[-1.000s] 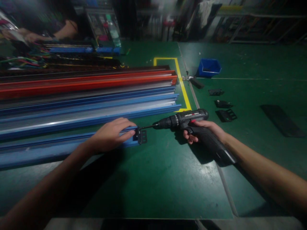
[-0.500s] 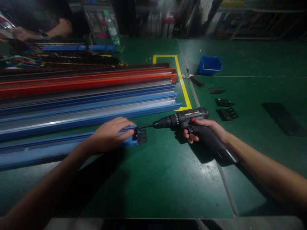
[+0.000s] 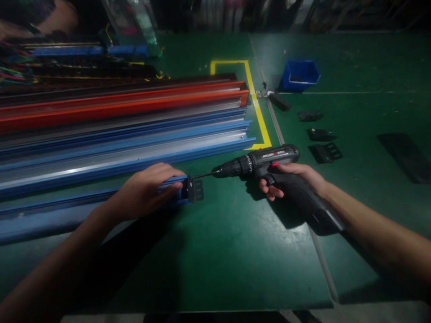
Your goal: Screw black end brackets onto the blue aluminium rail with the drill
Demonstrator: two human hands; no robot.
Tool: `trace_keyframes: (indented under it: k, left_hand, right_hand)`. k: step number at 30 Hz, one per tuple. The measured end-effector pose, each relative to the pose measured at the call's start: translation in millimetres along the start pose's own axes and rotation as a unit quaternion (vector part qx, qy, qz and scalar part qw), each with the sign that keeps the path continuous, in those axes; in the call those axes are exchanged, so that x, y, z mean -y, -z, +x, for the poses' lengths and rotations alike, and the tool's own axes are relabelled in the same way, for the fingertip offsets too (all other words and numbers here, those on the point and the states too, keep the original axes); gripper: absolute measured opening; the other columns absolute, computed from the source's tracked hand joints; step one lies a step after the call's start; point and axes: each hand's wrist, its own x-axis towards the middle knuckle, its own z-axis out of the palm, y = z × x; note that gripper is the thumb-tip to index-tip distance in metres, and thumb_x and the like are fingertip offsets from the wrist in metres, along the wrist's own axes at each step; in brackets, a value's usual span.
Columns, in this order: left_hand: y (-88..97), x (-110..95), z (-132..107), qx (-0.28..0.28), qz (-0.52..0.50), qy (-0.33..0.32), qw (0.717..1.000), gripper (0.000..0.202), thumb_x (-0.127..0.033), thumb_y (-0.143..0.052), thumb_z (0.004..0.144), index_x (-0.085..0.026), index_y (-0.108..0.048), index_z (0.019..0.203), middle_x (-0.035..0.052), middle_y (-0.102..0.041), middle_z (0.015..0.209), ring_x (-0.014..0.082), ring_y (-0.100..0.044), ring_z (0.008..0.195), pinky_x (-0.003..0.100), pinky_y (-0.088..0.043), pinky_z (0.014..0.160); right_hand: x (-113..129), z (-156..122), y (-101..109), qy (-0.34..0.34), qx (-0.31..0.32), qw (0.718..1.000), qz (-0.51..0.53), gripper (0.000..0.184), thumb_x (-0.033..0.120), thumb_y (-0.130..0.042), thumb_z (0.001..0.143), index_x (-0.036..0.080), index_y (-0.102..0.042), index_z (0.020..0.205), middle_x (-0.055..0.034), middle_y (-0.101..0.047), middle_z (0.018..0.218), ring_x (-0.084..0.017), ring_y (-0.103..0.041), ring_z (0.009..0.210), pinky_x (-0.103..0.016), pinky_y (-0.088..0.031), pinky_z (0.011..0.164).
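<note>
My left hand [image 3: 150, 188] is closed over the near end of a blue metal rail [image 3: 67, 213] lying on the green table. At that end of the rail sits a black bracket [image 3: 195, 189] with slots cut in it. My right hand [image 3: 299, 177] grips a black cordless drill [image 3: 274, 157] by its handle, the fingers around the trigger. The drill points left, and its long thin bit [image 3: 206, 174] reaches the upper part of the bracket. Whether the tip sits in a screw is too small to tell.
More blue rails [image 3: 134, 154] and orange rails [image 3: 151, 101] lie behind. A blue bin [image 3: 301, 75], a black-handled tool [image 3: 279, 101] and several black brackets [image 3: 326, 153] are to the right. A dark flat piece [image 3: 406, 157] lies farther right. Another person's arm [image 3: 59, 18] shows at the upper left.
The view has shifted a little, so the background sits higher. My left hand stays on the rail, and the drill keeps its bit at the bracket.
</note>
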Motion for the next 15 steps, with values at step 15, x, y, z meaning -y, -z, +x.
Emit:
trace_keyframes:
  k: [15]
  left_hand:
    - [-2.1, 2.6, -0.2, 0.0, 0.002, -0.023, 1.0, 0.032, -0.04, -0.044, 0.109, -0.019, -0.064, 0.124, 0.0079, -0.07, 0.116, 0.0232, -0.061, 0.109, 0.036, -0.046, 0.097]
  right_hand:
    - [-2.6, 0.3, 1.3, 0.024, 0.01, 1.0, -0.017, 0.037, 0.04, -0.063, 0.098, 0.006, -0.07, 0.109, -0.0159, -0.074, 0.101, -0.016, -0.064, 0.07, -0.035, -0.059, 0.082]
